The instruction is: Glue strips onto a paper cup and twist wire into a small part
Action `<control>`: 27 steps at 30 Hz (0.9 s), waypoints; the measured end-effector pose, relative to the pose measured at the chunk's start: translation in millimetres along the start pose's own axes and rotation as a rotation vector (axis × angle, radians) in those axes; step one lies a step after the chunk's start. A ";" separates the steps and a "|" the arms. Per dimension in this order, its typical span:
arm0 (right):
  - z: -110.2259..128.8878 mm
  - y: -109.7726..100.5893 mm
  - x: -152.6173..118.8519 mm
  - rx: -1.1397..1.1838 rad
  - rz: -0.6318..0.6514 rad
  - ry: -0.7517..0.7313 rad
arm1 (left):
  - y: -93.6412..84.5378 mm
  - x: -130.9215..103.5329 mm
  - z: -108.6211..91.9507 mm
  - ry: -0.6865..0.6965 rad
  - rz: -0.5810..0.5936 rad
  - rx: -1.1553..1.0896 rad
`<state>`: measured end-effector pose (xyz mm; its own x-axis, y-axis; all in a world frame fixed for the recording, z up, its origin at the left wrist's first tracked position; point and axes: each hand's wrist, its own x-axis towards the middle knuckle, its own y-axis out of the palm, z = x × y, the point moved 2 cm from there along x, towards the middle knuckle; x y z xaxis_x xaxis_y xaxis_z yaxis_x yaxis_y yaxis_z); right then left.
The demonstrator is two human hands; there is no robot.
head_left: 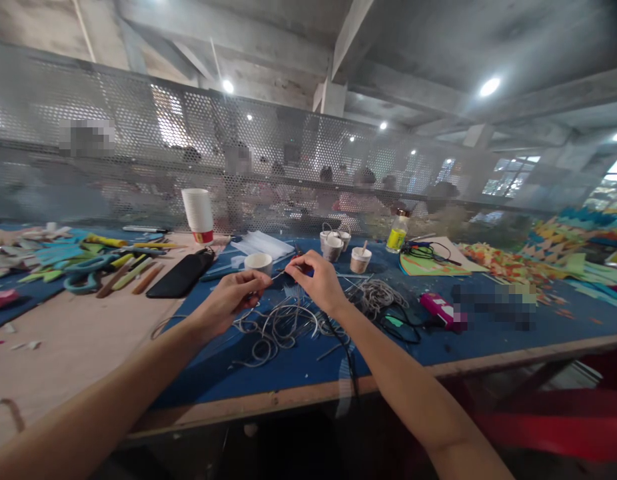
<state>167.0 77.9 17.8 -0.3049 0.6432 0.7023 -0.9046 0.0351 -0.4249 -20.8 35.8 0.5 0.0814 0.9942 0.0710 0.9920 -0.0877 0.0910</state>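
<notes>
My left hand (234, 300) is closed in a pinch in front of a white paper cup (258, 263); what its fingertips hold is too small to name. To its right, my right hand (316, 280) is also closed, with a thin dark item and a bit of blue at its fingers that I cannot make out. A small gap parts the two hands. Below them, a loose tangle of grey cord (276, 330) lies on the blue table cover (228, 380). More grey cord (383, 297) is coiled to the right.
A black phone (181, 275), scissors (86, 275) and tools lie left. Stacked cups (197, 212), small cups (360, 260) and a yellow-labelled bottle (397, 232) stand behind. A magenta box (442, 311) is right. People sit beyond a perforated screen (298, 147).
</notes>
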 end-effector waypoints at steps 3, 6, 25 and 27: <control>1.2 -0.3 -0.2 -0.010 0.003 -0.012 | -1.2 2.0 1.6 0.000 0.025 -0.028; 3.9 -1.1 -0.2 -0.021 0.003 -0.031 | -2.6 4.0 4.1 -0.008 0.033 -0.057; 4.6 -1.4 0.4 -0.002 0.029 -0.008 | -2.7 1.9 3.6 0.002 0.024 -0.010; 3.8 -1.4 0.4 -0.001 0.020 -0.009 | -3.1 2.1 3.9 -0.004 0.024 -0.028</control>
<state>167.0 75.2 20.8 -0.3257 0.6371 0.6986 -0.8978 0.0234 -0.4398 -23.3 38.4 -3.5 0.1059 0.9920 0.0691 0.9866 -0.1135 0.1173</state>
